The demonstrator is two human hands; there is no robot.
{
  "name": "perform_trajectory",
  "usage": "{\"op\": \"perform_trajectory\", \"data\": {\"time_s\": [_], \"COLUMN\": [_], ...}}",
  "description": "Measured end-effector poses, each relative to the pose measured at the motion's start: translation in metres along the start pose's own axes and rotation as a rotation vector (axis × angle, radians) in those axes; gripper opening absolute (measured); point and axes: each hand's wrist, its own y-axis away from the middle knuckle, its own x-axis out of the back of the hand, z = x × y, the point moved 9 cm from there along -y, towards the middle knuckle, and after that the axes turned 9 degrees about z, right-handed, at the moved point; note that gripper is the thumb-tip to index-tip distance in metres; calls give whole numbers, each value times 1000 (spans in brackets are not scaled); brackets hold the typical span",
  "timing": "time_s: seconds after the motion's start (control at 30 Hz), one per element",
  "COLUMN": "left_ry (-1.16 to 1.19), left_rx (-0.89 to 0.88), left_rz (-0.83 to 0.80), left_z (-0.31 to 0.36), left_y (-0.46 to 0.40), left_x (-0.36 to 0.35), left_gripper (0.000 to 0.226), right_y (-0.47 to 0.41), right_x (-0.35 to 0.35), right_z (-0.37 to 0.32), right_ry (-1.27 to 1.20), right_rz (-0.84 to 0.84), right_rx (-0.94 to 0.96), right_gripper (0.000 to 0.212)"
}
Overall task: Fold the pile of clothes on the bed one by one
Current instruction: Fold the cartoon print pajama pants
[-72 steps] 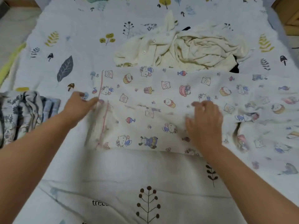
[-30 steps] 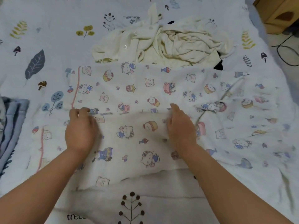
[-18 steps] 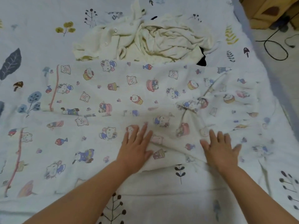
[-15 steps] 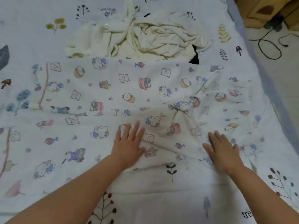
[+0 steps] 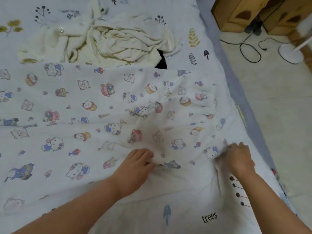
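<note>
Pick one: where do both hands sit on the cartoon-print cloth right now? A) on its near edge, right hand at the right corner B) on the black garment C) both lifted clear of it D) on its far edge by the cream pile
A: the left hand and right hand both pinch the near edge of the cartoon-print cloth, well short of the cream pile.
</note>
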Motion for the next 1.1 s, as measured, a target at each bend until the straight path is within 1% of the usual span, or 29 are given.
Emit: {"op": "perform_trajectory", "data": {"time_s": [0.03, 0.07, 0.1, 0.13, 0.2, 0.23, 0.27, 0.3, 0.33, 0.37, 0.4, 0.43, 0.5, 0.53, 0.57, 0.6, 0.67, 0.7, 0.73, 0.8, 0.83, 0.93, 1.0, 1.03, 1.07, 1.1], "left_ry": [-35, -56, -76, -93, -128, -139, -137, -132, -129, -124, -125, -134, -178, -189, -187, -181, -174, -172, -167, -145, -136, -74, -23, -8, 0, 8], "left_rx": [13, 48, 90, 123, 177, 196, 212, 222, 228, 229, 221, 218, 207, 184, 151, 114, 42, 22, 17, 30, 35, 41, 63, 74, 80, 82], "left_rz": [-37, -88, -151, -211, -251, -246, -228, -203, -166, -130, -87, -53, -3, 25, 52, 74, 102, 117, 137, 173, 179, 145, 107, 85, 70, 56], "left_z": [-3, -8, -15, -21, -31, -34, -37, -39, -40, -40, -41, -41, -40, -38, -34, -29, -18, -13, -10, -5, -2, 5, 7, 7, 8, 9], "left_y": [0, 0, 1, 3, 5, 4, 3, 3, 1, 0, -2, -3, -4, -4, -3, -3, -1, 1, 3, 8, 10, 16, 20, 22, 23, 24], "left_x": [-6, -11, -17, -22, -24, -22, -21, -20, -17, -14, -10, -7, 1, 5, 9, 13, 20, 24, 28, 36, 37, 32, 27, 26, 25, 25], "left_gripper": [22, 21, 31, 46, 66, 71, 73, 73, 71, 67, 61, 54, 35, 25, 18, 18, 25, 26, 25, 23, 23, 24, 27, 29, 31, 32], "right_y": [-4, -5, -5, -4, -7, -9, -11, -11, -12, -13, -13, -13, -14, -14, -15, -15, -14, -13, -13, -13, -11, -10, -9, -10, -12, -12], "right_x": [0, 4, 9, 13, 15, 11, 7, 4, 1, 1, 3, 5, 9, 8, 4, -3, -10, -10, -8, -4, -2, -12, -14, -13, -12, -12], "right_z": [-4, -11, -15, -17, -20, -18, -14, -15, -14, -13, -16, -17, -11, -6, -2, 0, 5, 6, 9, 13, 9, -6, -11, -10, -6, -3], "right_ry": [-41, -140, -254, -348, -448, -443, -379, -307, -264, -274, -321, -367, -422, -402, -389, -396, -431, -468, -497, -546, -541, -510, -521, -532, -551, -555], "right_rz": [7, 30, 42, 40, 12, -15, -28, -47, -56, -46, -30, -4, 39, 31, -1, -45, -99, -95, -88, -61, -65, -148, -145, -115, -75, -65], "right_rx": [50, 91, 111, 115, 93, 53, 15, 4, -3, -11, 7, 15, -14, -47, -67, -66, -71, -80, -104, -148, -139, -55, -63, -98, -132, -175], "right_gripper": [40, 31, 27, 31, 45, 48, 48, 44, 33, 15, 5, 15, 7, 23, 33, 35, 29, 27, 29, 40, 41, 24, 26, 21, 21, 33]}}
